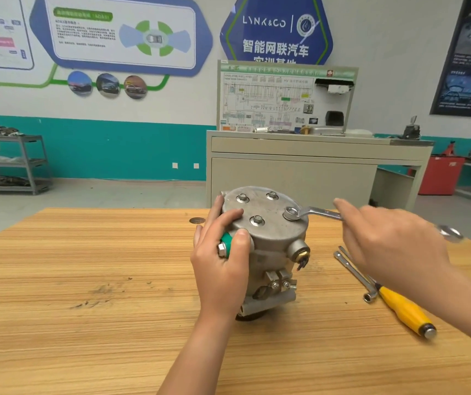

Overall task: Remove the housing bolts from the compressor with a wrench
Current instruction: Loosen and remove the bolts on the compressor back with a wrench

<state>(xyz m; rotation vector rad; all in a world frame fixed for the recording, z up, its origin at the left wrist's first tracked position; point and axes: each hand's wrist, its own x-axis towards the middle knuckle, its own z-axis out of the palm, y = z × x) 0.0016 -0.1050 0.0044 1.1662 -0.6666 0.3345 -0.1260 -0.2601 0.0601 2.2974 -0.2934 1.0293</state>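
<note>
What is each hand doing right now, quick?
Left hand: closed, gripping the compressor at its side.
Right hand: closed on the wrench, its ring end on a housing bolt.

Compressor (271,238): dull silver-grey, green fitting (226,243) at side. Wrench (317,212): bright silver. Screwdriver (402,309): yellow handle, silver cap. Table (86,266): light brown, fine striped grain, dark scuffs. Wall (114,149): white over teal band.

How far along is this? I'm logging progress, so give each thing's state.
compressor: upright on the table, gripped by the left hand.
three bolts: seated in the compressor top.
fourth bolt: seated, wrench ring over it.
wrench: held by the right hand.
screwdriver: lying on the table.
L-shaped wrench: lying beside the screwdriver.
</note>
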